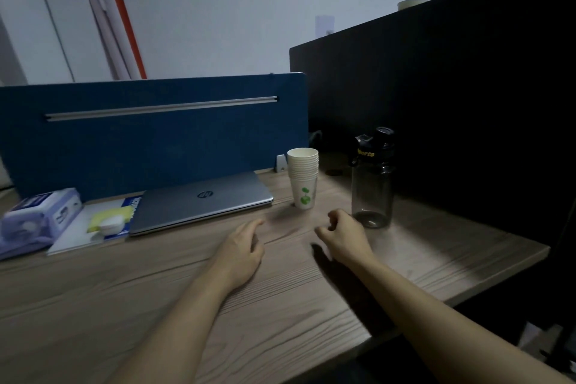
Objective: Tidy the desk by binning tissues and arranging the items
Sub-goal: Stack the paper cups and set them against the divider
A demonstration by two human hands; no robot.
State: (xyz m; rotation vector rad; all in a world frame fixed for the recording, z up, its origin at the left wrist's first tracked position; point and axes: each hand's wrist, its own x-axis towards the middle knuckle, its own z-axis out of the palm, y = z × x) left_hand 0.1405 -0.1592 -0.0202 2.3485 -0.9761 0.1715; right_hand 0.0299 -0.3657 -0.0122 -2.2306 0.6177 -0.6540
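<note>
Both hands empty: left hand (246,246) fingers relaxed, right hand (343,232) fingers loosely curled. Risk: bottle (372,178) just beyond right fingers, cup stack (303,178) between hands; careless reach topples either.

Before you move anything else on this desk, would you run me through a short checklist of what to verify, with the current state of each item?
1. Left hand free: ok, flat on the desk, holding nothing.
2. Right hand free: ok, fingers loosely curled, nothing in them.
3. Loose tissues left on the desk: cannot tell, none visible, but the near edge is out of view.
4. Stack of paper cups stable: ok, upright beside the laptop.
5. Water bottle upright: ok, lid on.
6. Wipes pack squared up: not ok, it overhangs the papers at an angle.
</note>
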